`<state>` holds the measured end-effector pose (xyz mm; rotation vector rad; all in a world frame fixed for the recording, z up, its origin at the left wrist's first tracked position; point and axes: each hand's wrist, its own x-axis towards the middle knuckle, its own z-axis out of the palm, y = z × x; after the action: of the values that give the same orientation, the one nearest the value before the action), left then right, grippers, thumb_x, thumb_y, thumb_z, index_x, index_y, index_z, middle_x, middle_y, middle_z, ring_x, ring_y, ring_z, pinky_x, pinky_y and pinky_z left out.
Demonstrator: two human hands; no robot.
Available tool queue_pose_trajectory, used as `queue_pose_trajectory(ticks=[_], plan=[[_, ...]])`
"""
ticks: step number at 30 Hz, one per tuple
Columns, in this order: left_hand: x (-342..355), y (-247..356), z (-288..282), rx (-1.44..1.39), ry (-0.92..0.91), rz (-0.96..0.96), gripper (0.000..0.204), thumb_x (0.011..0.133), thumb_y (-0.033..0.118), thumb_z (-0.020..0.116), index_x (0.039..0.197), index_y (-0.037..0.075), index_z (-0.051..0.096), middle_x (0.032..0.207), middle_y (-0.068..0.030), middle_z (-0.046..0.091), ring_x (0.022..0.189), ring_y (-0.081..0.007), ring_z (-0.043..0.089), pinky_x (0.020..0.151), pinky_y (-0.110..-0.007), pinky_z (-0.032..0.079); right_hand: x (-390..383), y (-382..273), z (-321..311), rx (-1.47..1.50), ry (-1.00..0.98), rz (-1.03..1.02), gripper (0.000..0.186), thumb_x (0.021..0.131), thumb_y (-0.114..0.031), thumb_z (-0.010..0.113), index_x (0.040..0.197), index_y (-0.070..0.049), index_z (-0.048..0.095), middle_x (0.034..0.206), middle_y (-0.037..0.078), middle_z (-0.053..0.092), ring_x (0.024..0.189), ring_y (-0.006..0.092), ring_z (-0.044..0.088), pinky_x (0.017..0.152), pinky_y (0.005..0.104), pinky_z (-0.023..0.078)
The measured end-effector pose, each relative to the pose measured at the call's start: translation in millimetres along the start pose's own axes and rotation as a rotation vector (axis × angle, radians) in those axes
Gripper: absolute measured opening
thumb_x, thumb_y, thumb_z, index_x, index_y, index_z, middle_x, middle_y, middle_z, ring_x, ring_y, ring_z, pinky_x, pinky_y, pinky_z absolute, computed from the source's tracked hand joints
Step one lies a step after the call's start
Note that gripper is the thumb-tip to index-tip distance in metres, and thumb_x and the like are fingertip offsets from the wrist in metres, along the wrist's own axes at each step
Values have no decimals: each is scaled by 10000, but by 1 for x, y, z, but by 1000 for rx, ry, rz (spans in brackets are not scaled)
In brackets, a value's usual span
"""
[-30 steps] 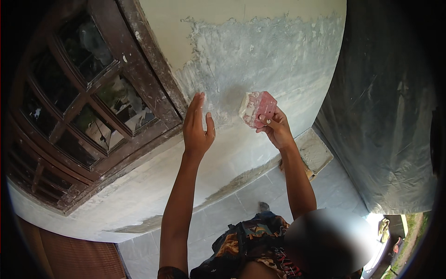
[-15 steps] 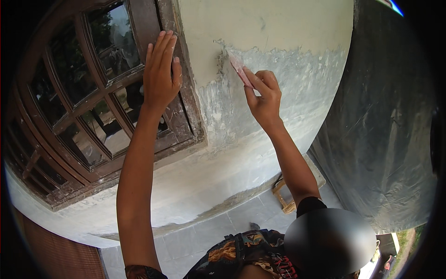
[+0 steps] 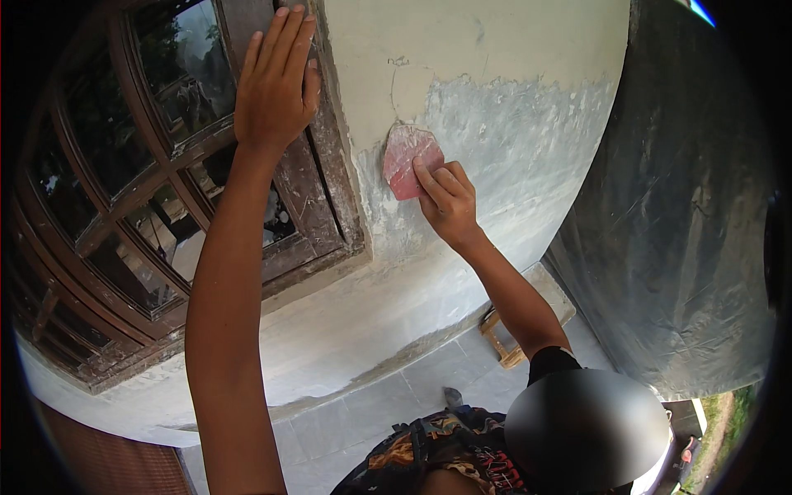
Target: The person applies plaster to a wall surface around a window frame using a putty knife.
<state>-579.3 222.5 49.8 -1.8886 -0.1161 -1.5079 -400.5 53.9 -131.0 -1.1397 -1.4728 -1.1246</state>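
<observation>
My right hand [image 3: 450, 202] pinches a flat, pinkish-red putty scraper [image 3: 403, 169] by its right side. Its broad face is turned toward me and has whitish paste smeared on its upper part. The scraper's top edge meets the wall [image 3: 503, 148], below a thin curved line in the cream paint. To the left, my left hand [image 3: 276, 95] lies flat with fingers stretched out, resting on the brown wooden window frame [image 3: 334, 186]. The wall is cream above, with a patchy grey, skimmed area beneath.
Dark glass panes [image 3: 186, 70] fill the window at left. A black plastic sheet [image 3: 668, 223] hangs at right. Below, a small wooden piece [image 3: 500, 340] stands on the grey tiled floor [image 3: 346, 433]. Someone's patterned shirt [image 3: 437, 450] shows at the bottom edge.
The scraper has moved down the wall and turned from edge-on to face-on. The rough dark patch where it was looks smoother. My left hand appears slightly higher on the window frame.
</observation>
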Motion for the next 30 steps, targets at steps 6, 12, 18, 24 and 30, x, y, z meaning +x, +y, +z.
queue_pose_trajectory(ticks=[6,12,18,24,30], plan=[[5,7,-12,-145,-232,-115,592,919,260,598,1454,41,471,1562,-175,374,1514,-288,217,1226,-563,121,49,15,-12,-66,157,-6,603,614,78,702,1209,-21,687,790,47,524,742,244,512,644,352,486],[-4,4,6,52,-47,-21,529,943,145,522,1469,115,478,1558,-49,429,1457,-222,370,1186,-470,294,12,20,10,-129,70,30,593,638,82,708,1219,-35,682,803,53,538,752,252,523,647,357,504],[-2,3,1,105,-57,-9,532,939,150,519,1468,120,481,1559,-43,427,1456,-217,371,1189,-470,292,1,0,-11,-28,24,83,619,629,86,709,1233,-43,680,781,48,509,746,248,514,663,351,503],[2,6,3,73,-32,14,528,936,152,518,1462,119,484,1559,-42,426,1457,-216,367,1191,-466,292,47,29,-2,-144,70,58,608,675,79,685,1267,-55,657,831,60,545,767,259,532,683,366,513],[-1,1,0,95,-64,0,524,940,157,513,1462,125,483,1568,-34,414,1463,-212,356,1195,-461,286,-24,-1,-6,-78,-26,106,650,636,82,689,1268,-65,664,806,55,522,746,260,523,648,359,513]])
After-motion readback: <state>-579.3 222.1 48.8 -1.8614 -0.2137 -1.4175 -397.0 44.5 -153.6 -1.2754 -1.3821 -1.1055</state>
